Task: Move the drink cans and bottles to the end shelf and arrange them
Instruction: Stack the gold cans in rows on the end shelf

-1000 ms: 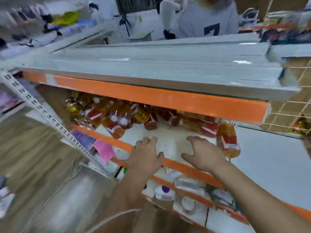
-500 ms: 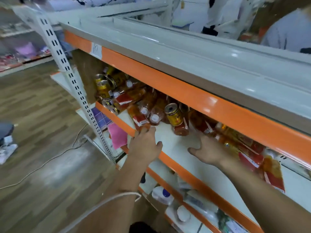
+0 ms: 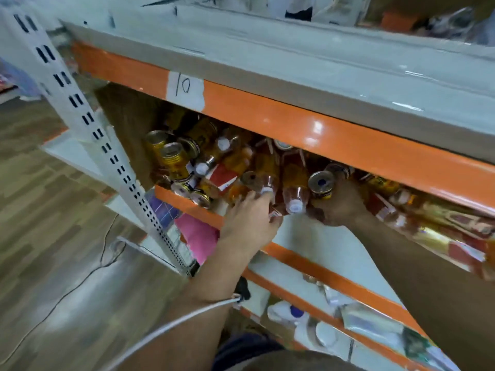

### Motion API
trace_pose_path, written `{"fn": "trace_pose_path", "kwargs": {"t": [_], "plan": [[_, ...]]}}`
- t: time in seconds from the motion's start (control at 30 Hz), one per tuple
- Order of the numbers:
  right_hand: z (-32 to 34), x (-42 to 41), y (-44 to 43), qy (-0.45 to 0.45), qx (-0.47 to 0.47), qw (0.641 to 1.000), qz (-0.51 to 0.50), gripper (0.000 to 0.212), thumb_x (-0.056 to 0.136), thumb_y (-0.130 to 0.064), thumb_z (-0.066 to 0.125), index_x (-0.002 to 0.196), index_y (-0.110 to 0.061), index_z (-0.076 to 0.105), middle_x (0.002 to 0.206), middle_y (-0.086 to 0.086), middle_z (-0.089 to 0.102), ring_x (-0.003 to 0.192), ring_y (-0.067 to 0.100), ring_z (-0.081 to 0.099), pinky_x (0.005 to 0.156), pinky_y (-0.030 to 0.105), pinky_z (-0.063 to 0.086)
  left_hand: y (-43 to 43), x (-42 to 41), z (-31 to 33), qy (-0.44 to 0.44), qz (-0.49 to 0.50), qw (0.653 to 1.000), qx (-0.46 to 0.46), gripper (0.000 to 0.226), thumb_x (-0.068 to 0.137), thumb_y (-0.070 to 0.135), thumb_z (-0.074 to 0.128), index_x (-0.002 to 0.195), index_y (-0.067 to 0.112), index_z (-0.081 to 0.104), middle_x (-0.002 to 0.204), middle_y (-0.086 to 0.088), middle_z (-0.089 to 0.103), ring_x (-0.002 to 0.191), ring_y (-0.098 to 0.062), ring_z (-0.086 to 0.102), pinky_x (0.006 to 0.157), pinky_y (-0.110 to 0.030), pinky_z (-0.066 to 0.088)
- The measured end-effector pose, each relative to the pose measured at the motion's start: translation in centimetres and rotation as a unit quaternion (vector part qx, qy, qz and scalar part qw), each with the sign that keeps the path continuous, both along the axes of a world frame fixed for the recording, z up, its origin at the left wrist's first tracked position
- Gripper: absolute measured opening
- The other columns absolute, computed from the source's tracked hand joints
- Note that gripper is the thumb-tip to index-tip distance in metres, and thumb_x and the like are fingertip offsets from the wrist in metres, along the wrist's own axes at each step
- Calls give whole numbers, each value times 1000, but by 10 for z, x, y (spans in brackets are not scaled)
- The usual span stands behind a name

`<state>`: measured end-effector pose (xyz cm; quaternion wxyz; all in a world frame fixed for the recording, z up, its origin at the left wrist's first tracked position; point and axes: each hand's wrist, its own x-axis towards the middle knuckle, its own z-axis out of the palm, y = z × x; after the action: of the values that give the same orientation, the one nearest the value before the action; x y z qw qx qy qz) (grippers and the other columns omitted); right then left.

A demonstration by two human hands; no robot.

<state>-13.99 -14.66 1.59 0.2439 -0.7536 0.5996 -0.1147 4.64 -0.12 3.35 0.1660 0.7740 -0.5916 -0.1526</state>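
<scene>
left hand (image 3: 249, 223) fingers curl round bottle (image 3: 265, 182) | right hand (image 3: 344, 206) fingers grip can (image 3: 320, 185) (partly hidden)

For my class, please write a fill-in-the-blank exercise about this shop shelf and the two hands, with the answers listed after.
1. The paper label on the orange shelf edge reads ____.
2. The left hand has its grip on a ____ with a white cap.
3. The right hand holds a gold metal ____.
Missing words: 10; bottle; can.
</scene>
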Motion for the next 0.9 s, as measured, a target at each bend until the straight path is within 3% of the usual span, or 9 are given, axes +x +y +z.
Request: {"fn": "trace_pose_path", "kwargs": {"t": [0.07, 0.17, 0.3, 0.43, 0.53, 0.63, 0.77, 0.9], "plan": [[-12, 4, -1, -19, -5, 999, -37, 90, 54, -55, 74, 133, -19, 49, 115, 7, 69, 104, 34, 67, 80, 38, 53, -3, 25, 1, 7, -26, 1000, -5, 36, 95, 42, 60, 129, 32, 55, 126, 3, 60, 121, -27, 57, 95, -42, 46], [-2, 10, 22, -41, -12, 995, -88, 80, 58, -47, 89, 126, -29, 51, 109, -1, 70, 99, 31, 67, 77, 37, 52, -15, 58, 1, 11, -56, 998, -3, 34, 95, 37, 60, 128, 28, 55, 126, -1, 61, 119, -30, 59, 95, -45, 51], [12, 13, 54, -75, -44, 987, -132, 64, 67, -63, 85, 116, -35, 54, 104, -9, 71, 94, 23, 68, 76, 40, 56, -27, 83, 4, 21, -67, 997, -11, 38, 95, 39, 61, 131, 31, 57, 125, 0, 61, 121, -29, 57, 97, -46, 50], [36, 29, 71, -96, -82, 986, -108, 67, 70, -50, 84, 126, -31, 52, 110, -8, 70, 97, 21, 66, 78, 39, 55, -33, 95, 10, 23, -81, 996, -39, 32, 95, 36, 60, 127, 29, 59, 122, 0, 64, 119, -29, 58, 96, -43, 49], [51, 55, 76, -109, -78, 988, -75, 66, 67, -46, 84, 121, -33, 49, 106, -10, 68, 93, 19, 65, 75, 36, 54, -33, 108, 16, 7, -73, 997, -38, 34, 95, 38, 61, 126, 26, 58, 124, -2, 63, 118, -32, 57, 90, -43, 50], [52, 87, 77, -117, -66, 990, -38, 65, 65, -54, 85, 115, -36, 46, 101, -15, 66, 90, 12, 64, 69, 26, 51, -28, 133, 15, -15, -34, 999, -30, 43, 94, 38, 61, 134, 24, 55, 131, -5, 57, 128, -32, 47, 97, -47, 48], [46, 124, 77, -124, -51, 991, -5, 61, 70, -49, 86, 116, -28, 51, 103, -12, 66, 92, 15, 64, 75, 37, 54, -18, 180, 8, -61, 70, 993, -69, 61, 90, 38, 66, 144, 21, 44, 143, -13, 43, 137, -37, 32, 105, -54, 43], [42, 149, 78, -123, -37, 992, 15, 55, 73, -38, 88, 112, -27, 51, 94, -18, 60, 86, 12, 58, 66, 26, 46, -19, 213, 3, 7, 177, 983, -53, 79, 91, 43, 70, 151, 16, 27, 144, -19, 35, 133, -41, 38, 102, -53, 43]]}}
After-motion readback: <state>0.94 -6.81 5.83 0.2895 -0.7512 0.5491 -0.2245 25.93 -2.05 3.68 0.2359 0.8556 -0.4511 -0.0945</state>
